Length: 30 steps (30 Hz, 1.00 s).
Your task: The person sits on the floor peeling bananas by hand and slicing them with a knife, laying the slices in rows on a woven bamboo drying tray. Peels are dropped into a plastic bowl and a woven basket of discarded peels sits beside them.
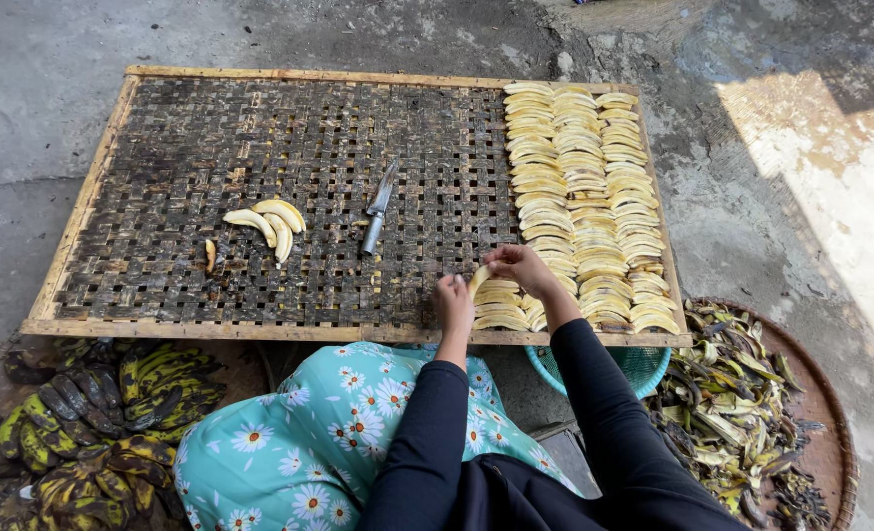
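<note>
Head view: both hands pinch one banana slice (478, 280), left hand (453, 303) at its near end, right hand (518, 264) at the far, long axis angled toward the slice rows (584, 197) just right on the rack (260, 138).

A pale yellow banana slice (477, 279), thin and curved, stands tilted at the near end of the slice rows (584, 187) on the woven tray (260, 147), pinched between both hands.
</note>
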Tool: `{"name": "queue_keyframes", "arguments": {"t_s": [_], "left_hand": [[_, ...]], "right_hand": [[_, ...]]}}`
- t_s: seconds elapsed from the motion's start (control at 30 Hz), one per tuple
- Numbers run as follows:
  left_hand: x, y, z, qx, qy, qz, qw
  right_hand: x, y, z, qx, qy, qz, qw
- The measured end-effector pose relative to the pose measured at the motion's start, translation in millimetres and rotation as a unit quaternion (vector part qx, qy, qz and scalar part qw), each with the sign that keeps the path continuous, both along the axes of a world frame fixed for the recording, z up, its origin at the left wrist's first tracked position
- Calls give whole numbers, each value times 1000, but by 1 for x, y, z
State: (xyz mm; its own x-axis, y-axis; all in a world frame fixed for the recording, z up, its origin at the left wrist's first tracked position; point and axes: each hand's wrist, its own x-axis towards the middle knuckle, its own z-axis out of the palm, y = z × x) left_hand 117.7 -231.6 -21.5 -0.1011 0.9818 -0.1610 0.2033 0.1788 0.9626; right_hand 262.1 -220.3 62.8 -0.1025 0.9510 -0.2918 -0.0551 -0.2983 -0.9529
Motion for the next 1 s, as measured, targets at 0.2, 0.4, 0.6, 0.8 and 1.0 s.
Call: {"name": "queue_keyframes", "arguments": {"t_s": [0.2, 0.4, 0.6, 0.8, 1.0], "left_hand": [[-5, -18, -3, -108, 261, -97, 954], [-2, -15, -4, -100, 230, -78, 965], [-3, -15, -6, -79, 242, -82, 964], [-3, -18, 3, -79, 247, -87, 962], [-15, -11, 30, 22, 358, 93, 929]], "right_hand": [[2, -5, -12, 31, -124, -71, 989], [7, -3, -7, 41, -227, -20, 973], [-13, 9, 0, 57, -135, -24, 989], [-55, 22, -4, 23, -225, 43, 973], [-61, 30, -7, 42, -218, 111, 969]]}}
